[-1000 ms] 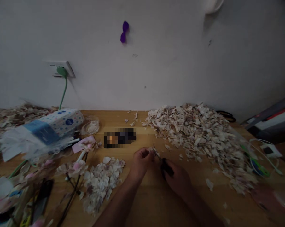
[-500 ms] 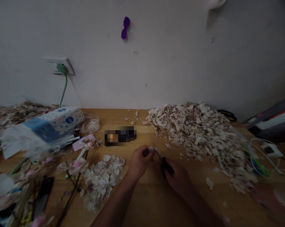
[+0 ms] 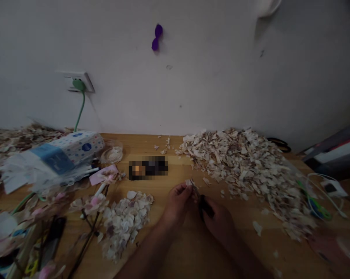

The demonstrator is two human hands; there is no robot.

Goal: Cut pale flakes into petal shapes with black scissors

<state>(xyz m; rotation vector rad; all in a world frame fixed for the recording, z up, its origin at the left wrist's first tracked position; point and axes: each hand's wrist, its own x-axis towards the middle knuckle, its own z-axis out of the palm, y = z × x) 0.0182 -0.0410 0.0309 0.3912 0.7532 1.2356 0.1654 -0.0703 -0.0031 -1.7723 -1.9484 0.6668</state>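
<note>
My left hand (image 3: 177, 199) is closed in a pinch on a small pale petal (image 3: 188, 183), which sticks out past the fingertips. Black-handled scissors (image 3: 204, 208) are gripped in my right hand (image 3: 220, 217), their blades pointing up and left against the petal. Whether the blades are parted I cannot make out. To the left of my hands lies a heap of rounded, whitish petals (image 3: 128, 221). A much larger pile of pale, ragged scraps (image 3: 233, 159) spreads behind and to the right.
Branches with pink artificial-looking blossoms (image 3: 95, 203) lie at left, near a tissue pack (image 3: 76, 149). A pixelated dark object (image 3: 148, 168) rests beyond my hands. White cable (image 3: 326, 176) curls at the right. Behind the wooden table (image 3: 175, 252) stands a wall with a socket (image 3: 79, 82).
My left hand has turned slightly and shifted a little right, so the petal sits closer along the scissor blades. The right hand has barely moved. The whole view has tilted slightly.
</note>
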